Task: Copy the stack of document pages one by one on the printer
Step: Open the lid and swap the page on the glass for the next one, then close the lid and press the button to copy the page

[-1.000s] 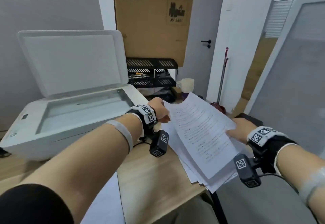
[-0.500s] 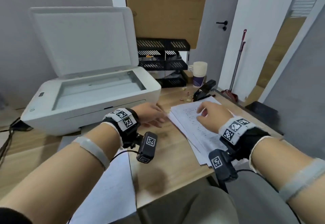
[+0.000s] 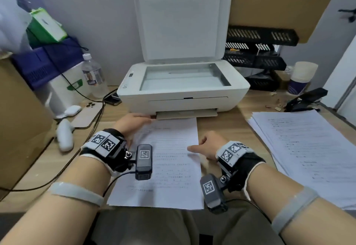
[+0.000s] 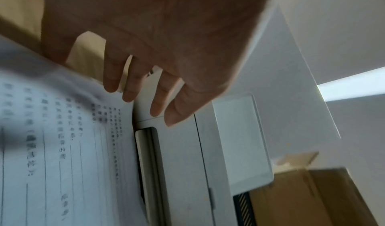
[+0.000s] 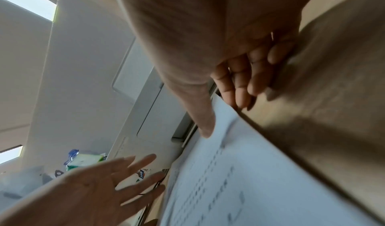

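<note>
The white printer (image 3: 183,98) stands at the table's centre with its lid (image 3: 181,25) raised and the scanner glass (image 3: 183,77) bare. One printed page (image 3: 169,164) lies flat in front of its output tray. My left hand (image 3: 133,123) hovers with straight fingers over the page's far left corner, close to the tray; the left wrist view shows those fingers (image 4: 129,96) spread above the page (image 4: 62,147). At the page's right edge is my right hand (image 3: 208,144), with its thumb (image 5: 206,130) touching the sheet. The stack of pages (image 3: 308,152) lies to the right, untouched.
A water bottle (image 3: 94,75), phone (image 3: 87,114), earbud case (image 3: 72,109) and cables sit left of the printer, beside a cardboard box (image 3: 17,119). Black file trays (image 3: 256,52), a cup (image 3: 300,77) and a black stapler (image 3: 306,99) stand at the back right.
Both hands left the stack on the right and moved left to the single page in front of the printer. The sheet held a second ago is down; my view turned toward the printer.
</note>
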